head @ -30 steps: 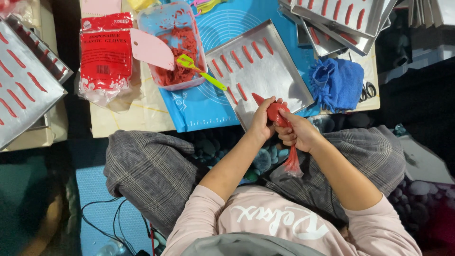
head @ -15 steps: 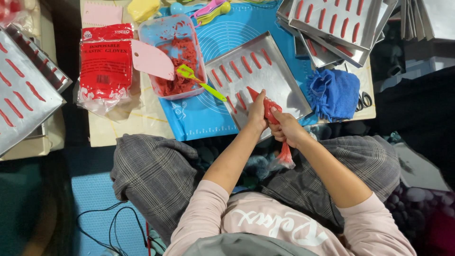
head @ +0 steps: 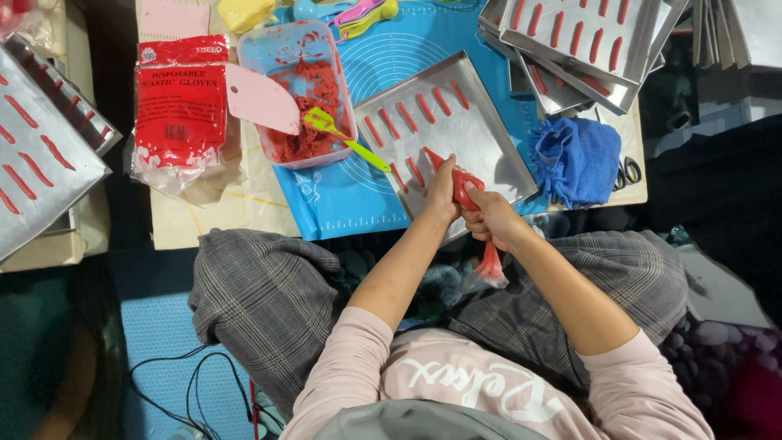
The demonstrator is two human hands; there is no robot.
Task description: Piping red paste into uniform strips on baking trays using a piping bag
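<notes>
Right at the lap, above plaid trousers (head: pixel 269 301), both hands are on a red piping bag (head: pixel 466 189). The right hand (head: pixel 494 218) is clenched around the bag's body, its twisted tail hanging down towards the knees; the left hand (head: pixel 442 189) grips the front end and steers the tip, which sits low over the near edge of a metal tray (head: pixel 489 138). That tray carries short red strips in two rows, with bare metal on the right side. By my reading, this is the piping step, mid-tray; the next strip calls for a steady squeeze, laid parallel and apart from its neighbours.

Further out, the tray rests on a blue mat (head: pixel 342 200) on a low table (head: pixel 204 224). On the mat stands a plastic tub of red paste (head: pixel 301 106) with a green spatula (head: pixel 346 138) leaning out and a pink scraper (head: pixel 261 98) across its rim. Left of it lies a red packet of gloves (head: pixel 179 106); right of the tray, a blue cloth (head: pixel 577 159) with scissors (head: pixel 627 171) just beside. Filled trays are stacked at the far right (head: pixel 586 41) and far left (head: pixel 32 155). The floor around is dark.
</notes>
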